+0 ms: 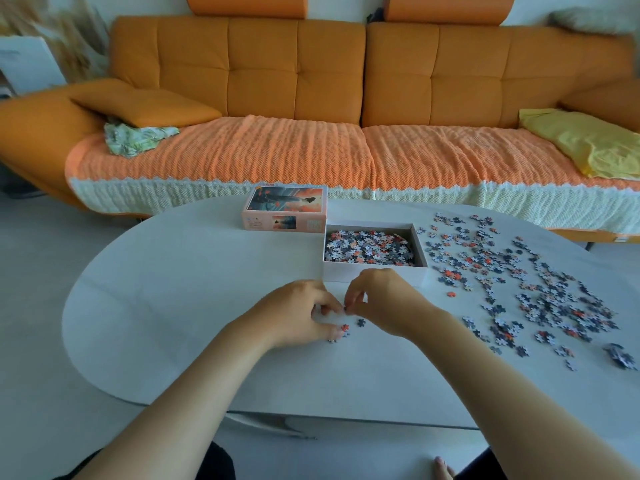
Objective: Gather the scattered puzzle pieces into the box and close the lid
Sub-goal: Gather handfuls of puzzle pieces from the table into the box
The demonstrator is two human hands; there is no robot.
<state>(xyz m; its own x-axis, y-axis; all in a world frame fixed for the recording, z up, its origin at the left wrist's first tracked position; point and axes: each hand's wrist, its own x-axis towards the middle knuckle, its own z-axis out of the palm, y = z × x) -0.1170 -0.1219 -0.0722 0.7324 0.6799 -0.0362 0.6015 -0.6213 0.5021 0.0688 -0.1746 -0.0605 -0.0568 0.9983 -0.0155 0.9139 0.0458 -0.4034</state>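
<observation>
From the head view, a white oval bench (173,271) stands in front of an orange sofa (294,71). The open box (374,271) sits near the bench's middle, heaped with puzzle pieces (369,247). Its lid (285,209) lies picture-side up, just beside the box's far left corner. Many scattered pieces (519,282) cover the bench to the right of the box, reaching towards the near right edge.

Both hands meet just in front of the box's near wall. The right hand (381,299) has its fingertips bent down, and its grip pinches a small dark piece (345,308). The left hand (304,313) is curled with its fingertips at the bench surface. Whether its grip holds anything cannot be told. A few loose pieces (361,322) lie on the bench under and beside the two hands.

On the sofa lie a yellow cloth (585,140) at the right and an orange cushion (145,102) at the left.
</observation>
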